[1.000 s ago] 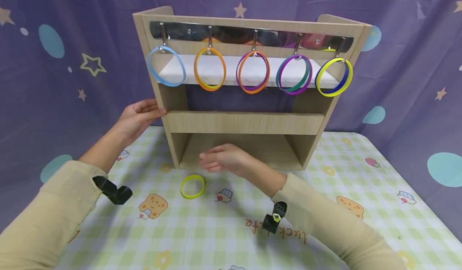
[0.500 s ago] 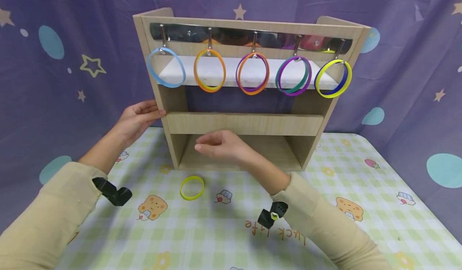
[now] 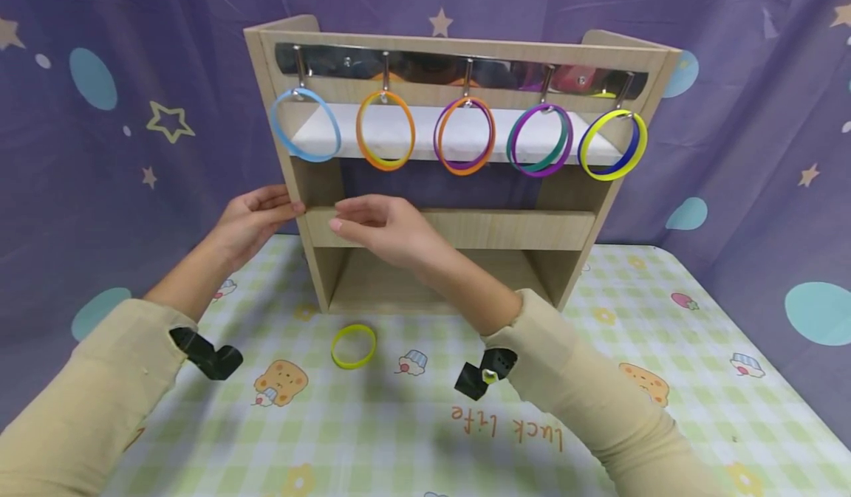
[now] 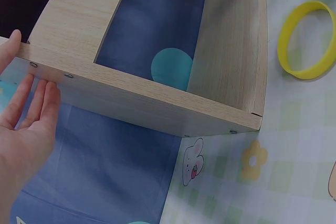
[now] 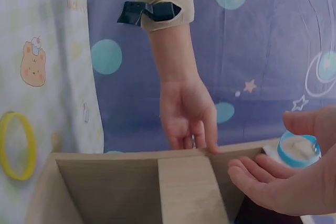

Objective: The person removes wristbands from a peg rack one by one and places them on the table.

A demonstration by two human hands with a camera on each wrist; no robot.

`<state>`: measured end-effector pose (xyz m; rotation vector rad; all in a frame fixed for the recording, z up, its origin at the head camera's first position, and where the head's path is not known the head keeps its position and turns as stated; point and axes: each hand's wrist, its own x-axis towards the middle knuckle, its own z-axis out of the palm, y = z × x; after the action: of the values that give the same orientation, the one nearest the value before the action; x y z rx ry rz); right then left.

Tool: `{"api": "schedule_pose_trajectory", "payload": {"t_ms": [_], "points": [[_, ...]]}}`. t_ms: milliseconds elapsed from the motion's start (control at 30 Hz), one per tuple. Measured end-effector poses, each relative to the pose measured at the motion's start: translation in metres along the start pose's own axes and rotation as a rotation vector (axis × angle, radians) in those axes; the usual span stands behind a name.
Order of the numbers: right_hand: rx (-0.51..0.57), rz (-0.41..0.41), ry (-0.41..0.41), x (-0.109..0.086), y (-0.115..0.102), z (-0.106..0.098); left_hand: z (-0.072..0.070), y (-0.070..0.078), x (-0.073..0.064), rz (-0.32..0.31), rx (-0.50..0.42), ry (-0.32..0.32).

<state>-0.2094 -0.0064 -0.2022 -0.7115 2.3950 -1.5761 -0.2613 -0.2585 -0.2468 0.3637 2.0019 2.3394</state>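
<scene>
My left hand (image 3: 255,224) holds the left side panel of a wooden shelf (image 3: 452,229), thumb at the front edge and fingers along the outer face. My right hand (image 3: 392,231) hovers before the shelf's crossbar with nothing in it, thumb and fingers apart. In the right wrist view its fingers (image 5: 257,174) are loosely bent near the light blue ring (image 5: 289,156). On the tablecloth in front of the shelf lies a yellow ring (image 3: 354,346). Above the right hand, a light blue ring (image 3: 337,129) hangs from the leftmost hook.
Along a metal hook strip (image 3: 425,64) hang more rings: an orange ring (image 3: 360,131) with yellow, an orange ring (image 3: 492,139) with purple, a purple ring (image 3: 568,139) with teal, and a yellow ring (image 3: 641,142) with dark blue. A purple curtain (image 3: 751,150) hangs behind the checked tablecloth (image 3: 372,438).
My right hand has risen from low in front of the shelf's bottom opening up and leftward to the crossbar. The left hand stays at the side panel, and the rings have not moved.
</scene>
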Motion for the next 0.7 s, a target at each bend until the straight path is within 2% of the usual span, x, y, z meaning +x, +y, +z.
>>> {"api": "schedule_pose_trajectory", "payload": {"t_ms": [100,367,467,567,700], "points": [[0.023,0.002,0.014,0.002,-0.009,0.001,0.000,0.000,0.000,-0.004,0.005,-0.003],[0.168,0.004,0.097,0.008,-0.028,0.002,-0.001,0.000,0.000,0.006,-0.022,-0.014],[0.277,0.028,0.100,0.011,-0.033,0.003,-0.001,0.000,0.001,0.014,-0.028,-0.018],[0.434,0.050,0.096,0.014,-0.036,0.006,-0.001,0.001,0.001,0.010,-0.020,-0.016],[0.645,0.050,0.144,0.017,-0.039,0.011,-0.001,0.000,0.000,0.003,-0.010,-0.018]]}}
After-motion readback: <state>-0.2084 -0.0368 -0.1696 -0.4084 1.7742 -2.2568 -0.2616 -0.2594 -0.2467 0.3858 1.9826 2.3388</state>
